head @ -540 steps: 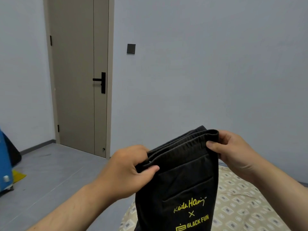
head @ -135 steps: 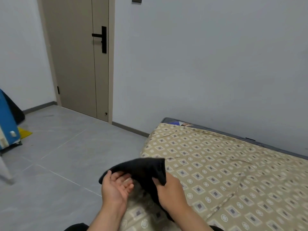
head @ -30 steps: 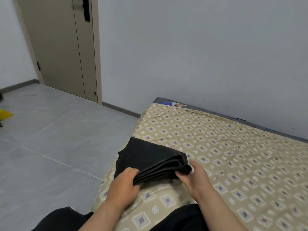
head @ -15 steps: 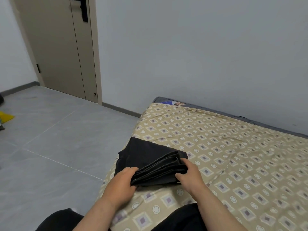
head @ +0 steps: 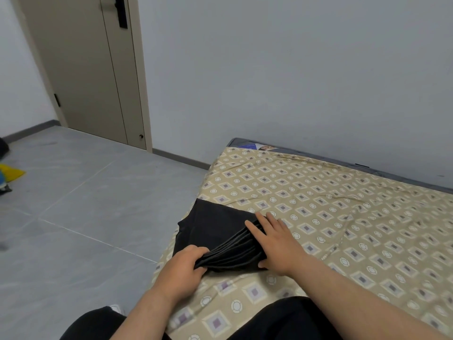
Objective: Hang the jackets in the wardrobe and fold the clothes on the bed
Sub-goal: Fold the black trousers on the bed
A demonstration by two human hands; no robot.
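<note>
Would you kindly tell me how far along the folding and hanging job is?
Done: the black fabric garment lies folded into a layered stack near the corner of the beige patterned bed. In hand: the left hand grips the stack's near edge while the right hand presses flat against its side. Left: no jackets, wardrobe or other clothes are in view, so the rest cannot be judged.

The folded garment (head: pixel 215 231) is matt black cloth, its stacked layers soft and ridged. The bed (head: pixel 343 217) wears thin printed fabric, slightly wrinkled. The floor (head: pixel 85 204) is smooth grey tile with faint sheen; the door (head: pixel 90 69) looks matt.
</note>
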